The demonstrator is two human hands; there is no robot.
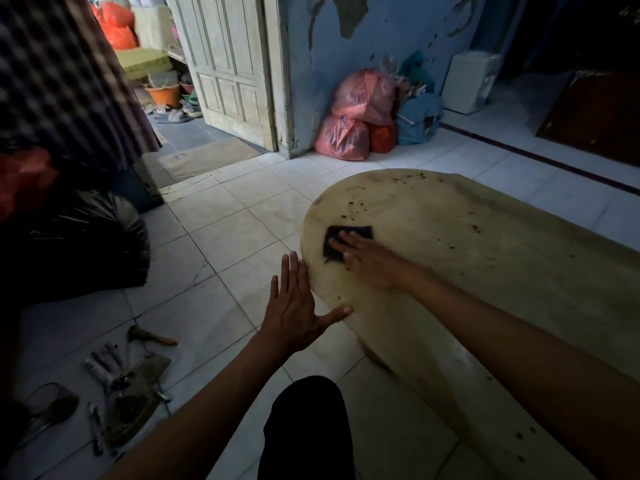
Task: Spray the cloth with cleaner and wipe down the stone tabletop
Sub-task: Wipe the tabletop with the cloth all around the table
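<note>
A low, oval, beige stone tabletop point(485, 258) fills the right half of the view, dotted with dark specks of dirt. A small dark cloth point(337, 239) lies flat near its left end. My right hand point(367, 259) presses flat on the cloth, fingers spread over it. My left hand point(298, 306) hovers open beside the table's left edge, fingers apart, thumb touching the rim. No spray bottle is visible.
White floor tiles point(214, 237) surround the table. Tools and a glove point(104, 365) lie on the floor at the lower left. A black bag point(86, 244) sits to the left. Pink plastic bags point(353, 116) lean on the blue wall. My dark-clad knee point(308, 427) is at the bottom.
</note>
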